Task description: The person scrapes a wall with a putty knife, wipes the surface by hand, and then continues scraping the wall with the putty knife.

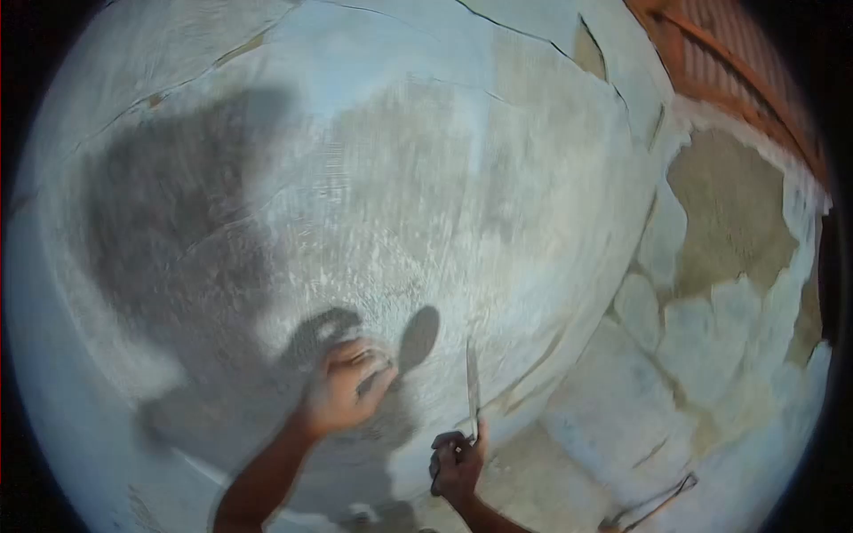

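Note:
A pale, whitish plastered wall (551,213) fills most of the view, with a rough, streaked grey patch in its middle. My left hand (351,386) is close to the lower part of this patch, its fingers curled in toward the thumb. It is slightly blurred, and whatever may lie inside the fingers is hidden. Lower and to the right, my right hand (458,464) grips a trowel (474,386) by its handle. The narrow blade is seen nearly edge-on, pointing up along the wall. An oval shadow falls on the plaster between the two hands.
Cracks run across the wall's top, and peeled plaster (733,213) bares a brown layer at right. Corrugated sheeting (729,62) with a reddish beam is at upper right. A thin, looped tool (657,505) lies at lower right. My shadow darkens the left side.

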A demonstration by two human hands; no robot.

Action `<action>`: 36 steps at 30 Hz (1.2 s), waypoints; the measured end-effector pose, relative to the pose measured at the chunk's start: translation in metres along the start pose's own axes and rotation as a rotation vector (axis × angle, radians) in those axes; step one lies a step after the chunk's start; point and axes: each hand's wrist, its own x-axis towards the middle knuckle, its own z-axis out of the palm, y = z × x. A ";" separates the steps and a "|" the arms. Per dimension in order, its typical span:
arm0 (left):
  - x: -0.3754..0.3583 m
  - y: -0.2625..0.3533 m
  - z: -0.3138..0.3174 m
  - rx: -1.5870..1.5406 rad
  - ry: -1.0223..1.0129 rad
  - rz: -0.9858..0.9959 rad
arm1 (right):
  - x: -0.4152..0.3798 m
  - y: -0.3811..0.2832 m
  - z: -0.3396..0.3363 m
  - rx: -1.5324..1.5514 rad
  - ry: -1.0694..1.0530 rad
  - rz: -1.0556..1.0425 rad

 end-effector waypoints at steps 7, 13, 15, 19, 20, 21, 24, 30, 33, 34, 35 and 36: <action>0.209 -0.042 -0.059 1.001 0.170 0.125 | -0.016 0.035 -0.044 0.091 -0.061 0.156; 0.255 -0.052 -0.024 1.203 -0.304 0.408 | -0.017 0.036 -0.064 0.001 -0.096 0.043; 0.264 -0.052 -0.022 1.209 -0.493 0.515 | -0.013 0.032 -0.076 -0.031 -0.081 0.044; 0.308 -0.057 -0.035 1.222 0.057 0.357 | -0.005 0.015 -0.097 -0.031 -0.126 -0.016; 0.309 -0.053 -0.035 1.290 0.155 0.325 | -0.003 0.007 -0.098 0.008 -0.157 -0.029; 0.308 -0.050 -0.033 1.355 0.255 0.290 | -0.004 0.012 -0.099 0.048 -0.155 -0.057; 0.283 -0.052 -0.019 1.162 -0.426 0.500 | 0.006 0.025 -0.104 0.064 -0.153 -0.171; 0.294 -0.046 -0.088 1.142 -0.033 0.459 | 0.057 -0.024 -0.101 -0.364 -0.226 -0.261; 0.284 -0.048 -0.142 1.252 0.177 0.359 | 0.108 -0.054 -0.086 -0.560 -0.222 -0.473; 0.275 -0.052 -0.155 1.278 0.246 0.326 | 0.128 -0.067 -0.077 -0.602 -0.224 -0.573; 0.264 -0.054 -0.161 1.337 0.275 0.340 | 0.147 -0.082 -0.074 -0.650 -0.264 -0.431; 0.253 -0.055 -0.164 1.395 0.305 0.357 | 0.163 -0.103 -0.059 -0.693 -0.250 -0.471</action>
